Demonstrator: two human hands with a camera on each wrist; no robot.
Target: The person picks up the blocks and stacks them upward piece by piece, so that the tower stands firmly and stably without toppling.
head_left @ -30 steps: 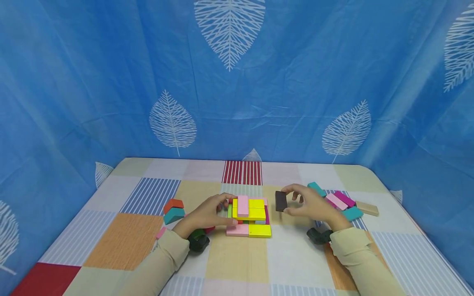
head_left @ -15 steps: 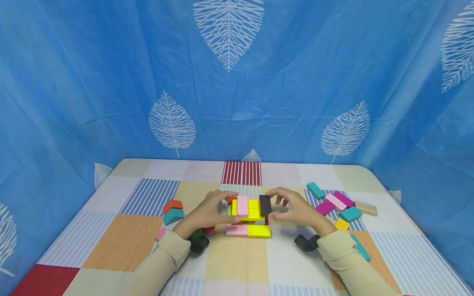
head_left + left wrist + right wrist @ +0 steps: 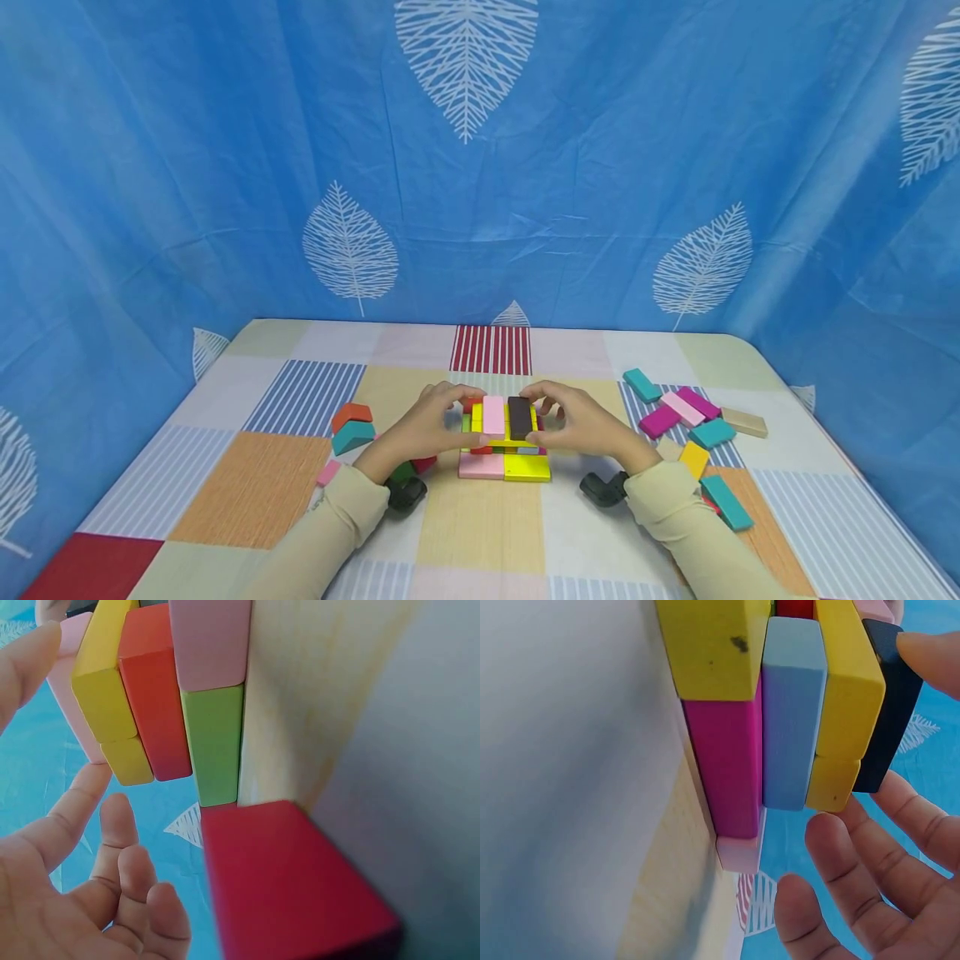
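A layered stack of coloured wooden blocks stands mid-table, with a yellow block (image 3: 527,469) and a pink block at its front bottom. Flat on its upper yellow layer (image 3: 847,682) lie a pink block (image 3: 492,417) and, to its right, a black block (image 3: 519,418), close together. My left hand (image 3: 422,427) holds the pink one by its ends between thumb and forefinger, its other fingers (image 3: 136,874) off the stack. My right hand (image 3: 587,422) pinches the black one the same way, thumb at the near end. A light blue block (image 3: 793,712) shows in the layer below.
Loose blocks lie at the right, among them teal (image 3: 725,502), orange-yellow (image 3: 693,458), magenta (image 3: 660,421) and plain wood (image 3: 744,422). Left of the stack are an orange block (image 3: 351,415), a teal one (image 3: 352,437) and a red block (image 3: 292,877), partly behind the left wrist.
My right hand has carried the black block leftward from beside the stack onto the yellow layer, next to the pink block. The left hand has stayed nearly still at the pink block.
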